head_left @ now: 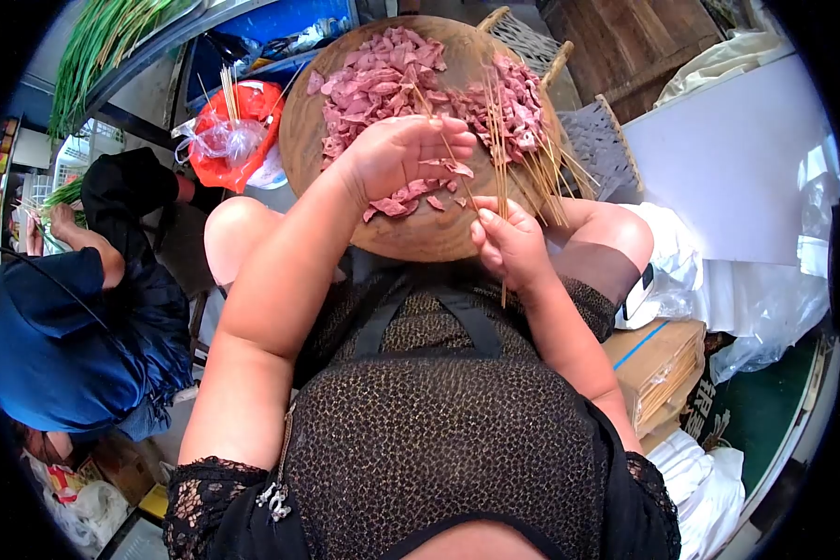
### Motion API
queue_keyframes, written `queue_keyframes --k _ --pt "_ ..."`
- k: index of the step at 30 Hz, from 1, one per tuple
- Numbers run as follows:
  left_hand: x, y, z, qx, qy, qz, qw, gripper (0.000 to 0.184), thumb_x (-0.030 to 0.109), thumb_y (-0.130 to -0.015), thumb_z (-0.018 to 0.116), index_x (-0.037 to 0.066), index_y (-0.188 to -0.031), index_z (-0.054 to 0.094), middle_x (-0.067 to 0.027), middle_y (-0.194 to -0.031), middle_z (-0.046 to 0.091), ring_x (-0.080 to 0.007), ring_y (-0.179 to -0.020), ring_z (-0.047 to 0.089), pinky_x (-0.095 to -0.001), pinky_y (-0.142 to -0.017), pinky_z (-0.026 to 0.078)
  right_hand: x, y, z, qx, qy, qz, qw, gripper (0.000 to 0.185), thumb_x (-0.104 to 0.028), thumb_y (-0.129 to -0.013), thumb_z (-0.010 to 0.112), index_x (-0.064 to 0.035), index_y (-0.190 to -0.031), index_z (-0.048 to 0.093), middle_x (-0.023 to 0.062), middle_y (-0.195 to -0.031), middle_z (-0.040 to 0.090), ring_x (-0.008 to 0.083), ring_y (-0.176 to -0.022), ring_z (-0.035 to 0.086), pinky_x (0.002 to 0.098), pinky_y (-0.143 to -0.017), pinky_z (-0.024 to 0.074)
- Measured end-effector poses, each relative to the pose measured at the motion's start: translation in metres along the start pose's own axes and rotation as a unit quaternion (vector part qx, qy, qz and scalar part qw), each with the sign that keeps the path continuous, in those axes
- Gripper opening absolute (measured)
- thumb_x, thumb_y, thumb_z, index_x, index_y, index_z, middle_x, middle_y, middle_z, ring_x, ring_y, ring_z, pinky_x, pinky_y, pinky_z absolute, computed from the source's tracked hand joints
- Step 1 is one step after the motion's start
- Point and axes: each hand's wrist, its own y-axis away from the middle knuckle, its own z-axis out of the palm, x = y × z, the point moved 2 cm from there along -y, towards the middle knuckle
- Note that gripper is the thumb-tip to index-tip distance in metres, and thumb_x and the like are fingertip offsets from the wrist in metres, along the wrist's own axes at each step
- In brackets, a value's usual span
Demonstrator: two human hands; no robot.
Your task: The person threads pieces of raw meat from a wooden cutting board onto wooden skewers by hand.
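Observation:
My left hand (409, 157) is over the near-left part of a round wooden chopping block (443, 245). Its thumb and forefinger appear to pinch a thin bamboo skewer (468, 191) near the upper end, while the other fingers are loosely extended. My right hand (513, 245) grips the lower end of that skewer, together with a bundle of bamboo skewers (500, 159) standing nearly upright. Sliced raw meat (387, 75) is heaped across the block, with small pieces just below my left hand. More skewers with meat (543, 177) lie along the block's right edge.
Left of the block, a red plastic bag (243, 154) holds more sticks and clear plastic. A person in a blue top (70, 331) sits at the left, hands among green stalks. A woven-seat chair (599, 149) and a cardboard stack (658, 364) are at the right.

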Motion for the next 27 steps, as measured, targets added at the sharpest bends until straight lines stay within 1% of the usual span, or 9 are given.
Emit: queue_keyframes --k 2,6,8,9,13,16,18,22,27 --pt "-0.004 0.003 0.006 -0.006 -0.047 -0.006 0.999 0.035 0.023 -0.092 0.042 0.000 -0.117 0.050 -0.0151 -0.116 0.055 -0.0243 -0.105 0.055 -0.0405 -0.090 0.045 0.001 -0.001 -0.001 -0.004 -0.007 -0.008 1.000 0.020 -0.013 -0.091 0.048 -0.0046 -0.109 0.050 0.0034 -0.068 0.054 0.0046 -0.040 0.036 0.0158 -0.035 0.0283" --pt "-0.008 0.006 0.017 0.007 -0.055 -0.024 0.998 0.035 0.023 -0.092 0.045 0.002 -0.120 0.046 -0.0146 -0.114 0.055 -0.0234 -0.103 0.056 -0.0383 -0.088 0.047 -0.005 -0.001 0.001 0.006 0.008 -0.039 0.999 0.020 -0.014 -0.091 0.048 -0.0052 -0.109 0.050 0.0028 -0.068 0.054 0.0043 -0.041 0.037 0.0158 -0.035 0.0280" --pt "-0.009 0.007 0.018 0.055 -0.038 -0.048 0.997 0.038 0.021 -0.091 0.049 0.003 -0.123 0.041 -0.0144 -0.113 0.055 -0.0236 -0.104 0.056 -0.0372 -0.086 0.047 -0.005 -0.003 0.001 0.011 0.005 -0.047 0.999 0.021 -0.014 -0.091 0.048 -0.0053 -0.110 0.050 0.0022 -0.068 0.054 0.0043 -0.041 0.037 0.0158 -0.036 0.0280" --pt "-0.017 0.004 0.015 0.038 -0.071 -0.033 0.996 0.041 0.019 -0.089 0.053 0.003 -0.124 0.038 -0.0147 -0.114 0.055 -0.0242 -0.103 0.056 -0.0367 -0.086 0.047 -0.007 -0.004 0.001 0.015 0.002 -0.056 0.998 0.021 -0.014 -0.091 0.048 -0.0055 -0.110 0.050 0.0016 -0.068 0.054 0.0043 -0.041 0.037 0.0157 -0.036 0.0279" --pt "-0.034 0.001 0.023 0.035 0.000 0.027 0.999 0.038 0.016 -0.089 0.053 0.004 -0.123 0.041 -0.0144 -0.112 0.057 -0.0256 -0.099 0.059 -0.0358 -0.087 0.047 -0.004 -0.013 0.008 0.012 0.013 -0.066 0.998 0.023 -0.016 -0.092 0.047 -0.0058 -0.112 0.050 -0.0004 -0.067 0.052 0.0038 -0.042 0.037 0.0153 -0.037 0.0280" --pt "-0.031 -0.002 0.022 0.065 0.022 0.065 0.996 0.036 0.016 -0.089 0.052 0.003 -0.122 0.043 -0.0139 -0.109 0.058 -0.0244 -0.097 0.059 -0.0360 -0.088 0.047 -0.003 -0.018 0.013 0.024 0.042 -0.076 0.996 0.023 -0.016 -0.092 0.047 -0.0058 -0.112 0.050 -0.0004 -0.067 0.052 0.0035 -0.042 0.037 0.0155 -0.037 0.0282" --pt "-0.025 -0.004 0.016 0.123 0.048 0.134 0.982 0.033 0.016 -0.089 0.052 0.002 -0.119 0.045 -0.0135 -0.107 0.059 -0.0228 -0.097 0.059 -0.0363 -0.089 0.047 -0.002 -0.019 0.013 0.012 0.048 -0.082 0.995 0.023 -0.016 -0.092 0.047 -0.0055 -0.112 0.050 -0.0004 -0.067 0.052 0.0035 -0.042 0.037 0.0157 -0.038 0.0286" --pt "-0.001 -0.001 0.004 0.130 0.058 0.205 0.968 0.027 0.015 -0.091 0.049 0.003 -0.115 0.045 -0.0147 -0.109 0.058 -0.0240 -0.102 0.057 -0.0375 -0.091 0.046 0.002 -0.007 0.009 0.019 0.075 -0.051 0.996 0.023 -0.015 -0.091 0.048 -0.0041 -0.112 0.050 -0.0001 -0.068 0.052 0.0031 -0.043 0.036 0.0153 -0.038 0.0270" --pt "0.017 0.002 -0.005 0.162 0.048 0.239 0.956 0.026 0.015 -0.092 0.047 0.001 -0.114 0.046 -0.0153 -0.109 0.059 -0.0253 -0.100 0.058 -0.0357 -0.089 0.048 -0.004 0.020 -0.009 0.037 0.143 -0.017 0.989 0.022 -0.014 -0.091 0.049 -0.0043 -0.110 0.052 -0.0004 -0.066 0.052 0.0032 -0.043 0.036 0.0160 -0.039 0.0272"
